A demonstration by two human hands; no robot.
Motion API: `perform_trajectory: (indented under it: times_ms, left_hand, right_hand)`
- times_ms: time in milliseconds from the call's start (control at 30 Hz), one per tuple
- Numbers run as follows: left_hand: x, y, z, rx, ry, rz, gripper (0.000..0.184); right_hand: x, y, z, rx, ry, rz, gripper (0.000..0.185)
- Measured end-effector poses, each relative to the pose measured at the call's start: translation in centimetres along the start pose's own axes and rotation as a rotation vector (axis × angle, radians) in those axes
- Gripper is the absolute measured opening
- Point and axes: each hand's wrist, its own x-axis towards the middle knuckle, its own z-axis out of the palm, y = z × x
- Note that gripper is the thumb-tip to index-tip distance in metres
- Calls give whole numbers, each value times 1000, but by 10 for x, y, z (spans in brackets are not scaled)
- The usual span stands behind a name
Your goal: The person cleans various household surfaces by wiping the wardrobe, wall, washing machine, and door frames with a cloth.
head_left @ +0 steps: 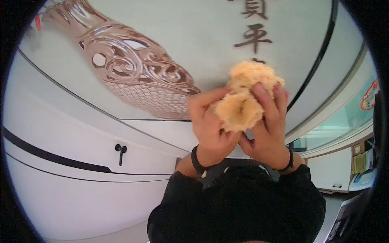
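A fluffy, pale orange-yellow bundle (pixel 240 110) is held between my two hands, in front of a light panel. It has two lobes, one nearer me with a hollow in its middle and one farther off against the panel's dark characters. My left hand (pixel 211 123) is closed around its left side, fingers curled and partly hidden. My right hand (pixel 269 121) grips the right side, with fingers lying over the far lobe and the thumb low, near my left hand. Whether the lobes are one piece or two I cannot tell.
The light panel (pixel 194 44) carries a brown and silver vase picture (pixel 133 60) and dark brush characters (pixel 254 36). At left is a white door with a black handle (pixel 120 152). A white cabinet (pixel 330 170) and shelved items (pixel 362 162) are at right.
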Motion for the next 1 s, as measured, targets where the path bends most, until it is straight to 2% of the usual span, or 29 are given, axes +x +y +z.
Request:
perform_trajectory:
  times_ms: [133, 267, 333, 467, 500, 633, 733, 800, 867, 967, 1000]
  left_hand:
    - [-22, 21, 30, -32, -162, -30, 32]
    - [-77, 28, 56, -126, -174, -153, 30]
    - [-91, 30, 64, -84, -137, -147, 30]
    - [-78, 49, 66, 51, -158, -133, 31]
    - [-72, 51, 67, 48, -186, -108, 35]
    - [-57, 56, 86, 24, -88, -12, 41]
    - [-65, 57, 91, 46, -90, -18, 42]
    - [-79, 53, 93, 45, -96, -27, 40]
    - [-100, 43, 95, 49, -149, -21, 37]
    - [-130, 29, 81, 131, -324, 18, 31]
    - [-142, 23, 76, 151, -351, -74, 33]
  right_hand:
    - [-42, 39, -25, 65, -75, 19, 55]
    - [-98, 64, -26, 86, -178, -39, 54]
    - [-118, 72, -18, 147, -176, -41, 57]
    - [-104, 87, -21, 362, -177, -3, 70]
    - [-92, 89, -25, 537, -200, 92, 77]
    - [-70, 98, -29, 774, -102, 200, 77]
    - [-81, 96, -26, 585, -117, 172, 76]
    - [-111, 91, -7, 613, -43, 289, 75]
    - [-145, 95, 19, 577, 25, 301, 75]
    - [-192, 105, 69, 444, 117, 158, 79]
    - [-204, 106, 80, 404, 141, 108, 80]
